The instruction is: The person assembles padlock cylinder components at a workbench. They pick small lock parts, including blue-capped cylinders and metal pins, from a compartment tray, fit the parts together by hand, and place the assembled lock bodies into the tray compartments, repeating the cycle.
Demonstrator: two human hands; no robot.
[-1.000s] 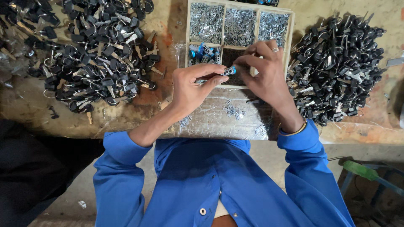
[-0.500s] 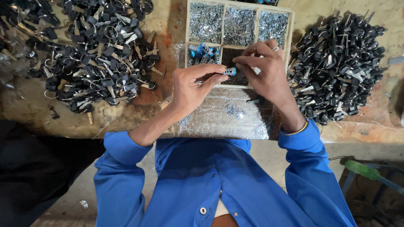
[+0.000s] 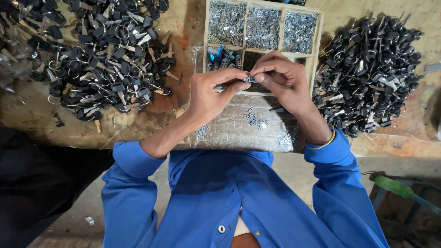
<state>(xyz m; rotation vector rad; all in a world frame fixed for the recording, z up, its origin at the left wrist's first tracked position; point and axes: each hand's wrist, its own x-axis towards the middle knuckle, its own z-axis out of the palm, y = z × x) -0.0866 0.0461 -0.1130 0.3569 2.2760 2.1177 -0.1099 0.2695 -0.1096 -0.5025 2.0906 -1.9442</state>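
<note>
We found the left hand (image 3: 212, 94) and right hand (image 3: 282, 82) pinched together on a small metal part (image 3: 248, 79) at frame centre, held just above the compartment tray (image 3: 318, 46) for ready supply.

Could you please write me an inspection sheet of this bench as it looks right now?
Surface: worn, stained bench; foil sheet at the front edge.
Job's things: small metal part pinched between both hands over a tray with compartments of small metal parts.
Clutter: black-headed keys piled left and right; loose bits on the foil.
Hands: left hand and right hand, fingertips together on the part.
Cables: nothing seen.
Surroundings: green-topped stool on the floor, lower right.
</note>
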